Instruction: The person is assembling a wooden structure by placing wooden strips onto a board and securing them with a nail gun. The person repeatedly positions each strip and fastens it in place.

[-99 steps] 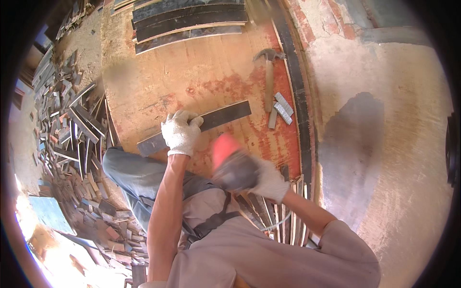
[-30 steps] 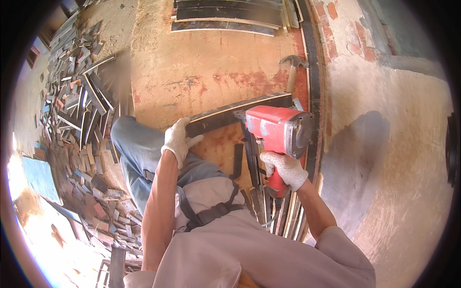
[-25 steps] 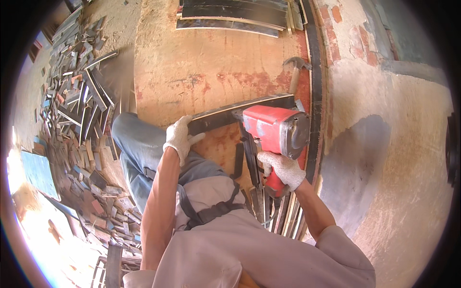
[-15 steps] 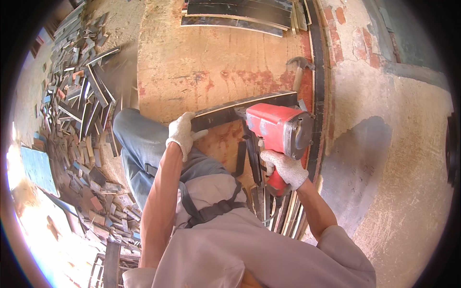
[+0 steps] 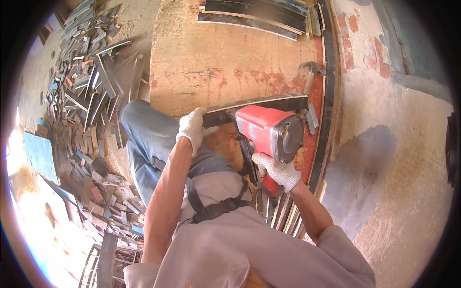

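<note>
My left hand [image 5: 193, 129], in a whitish knit glove, is closed around the left end of a long dark-faced wooden strip [image 5: 283, 102]. The strip lies across the plywood surface before me, with its pale edge showing. In my right hand [image 5: 278, 171], also gloved, is the handle of a red nail gun [image 5: 261, 126] with a dark round cap. The gun's nose is at the strip's near side, a short way right of my left hand. Whether the nose presses on the wood cannot be made out.
A claw hammer [image 5: 311, 77] lies at the right, beside a grey strip-shaped piece [image 5: 311, 119]. Dark boards [image 5: 254, 19] are stacked at the far end of the plywood [image 5: 192, 57]. Heaps of wood offcuts [image 5: 91, 101] cover the floor at left. A worn wall [image 5: 384, 192] runs along the right.
The nail gun has moved left along the strip, nearer to my left hand, uncovering more of the grey piece by the hammer. The whole view has shifted slightly. Both hands keep their hold.
</note>
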{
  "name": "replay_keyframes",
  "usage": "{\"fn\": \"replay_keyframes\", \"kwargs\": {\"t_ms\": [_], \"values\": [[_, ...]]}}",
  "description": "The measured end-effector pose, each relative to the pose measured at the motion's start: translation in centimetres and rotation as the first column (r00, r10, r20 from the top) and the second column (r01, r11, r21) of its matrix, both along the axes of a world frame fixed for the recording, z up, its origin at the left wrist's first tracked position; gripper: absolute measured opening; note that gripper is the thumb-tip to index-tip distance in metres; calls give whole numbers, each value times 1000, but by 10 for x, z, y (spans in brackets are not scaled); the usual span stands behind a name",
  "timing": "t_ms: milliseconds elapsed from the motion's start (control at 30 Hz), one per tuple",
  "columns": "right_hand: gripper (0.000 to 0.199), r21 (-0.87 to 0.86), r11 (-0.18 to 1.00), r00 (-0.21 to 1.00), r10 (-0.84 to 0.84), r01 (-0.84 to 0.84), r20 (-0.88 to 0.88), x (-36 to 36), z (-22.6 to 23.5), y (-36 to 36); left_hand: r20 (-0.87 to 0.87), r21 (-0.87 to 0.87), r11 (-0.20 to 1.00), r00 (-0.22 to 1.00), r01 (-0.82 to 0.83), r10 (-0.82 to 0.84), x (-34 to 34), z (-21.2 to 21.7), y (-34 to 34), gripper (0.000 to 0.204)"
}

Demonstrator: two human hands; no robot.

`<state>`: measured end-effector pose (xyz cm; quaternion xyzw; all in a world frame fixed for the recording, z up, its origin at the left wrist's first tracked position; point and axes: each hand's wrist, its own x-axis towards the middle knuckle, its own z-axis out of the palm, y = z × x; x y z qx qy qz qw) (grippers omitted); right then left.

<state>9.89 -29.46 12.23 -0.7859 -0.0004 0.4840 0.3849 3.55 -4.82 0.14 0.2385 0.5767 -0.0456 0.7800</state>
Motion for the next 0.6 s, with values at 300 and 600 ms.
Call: {"fn": "replay_keyframes", "kwargs": {"t_ms": [300,600], "values": [[12,37,998,995,51,-54,83,-3,1,0,-16,6,1000,1000,-18,18,0,0,-1,28],[30,48,989,976,127,-137,175,-18,-23,-3,-4,55,998,1000,-27,27,-4,-4,2,30]]}}
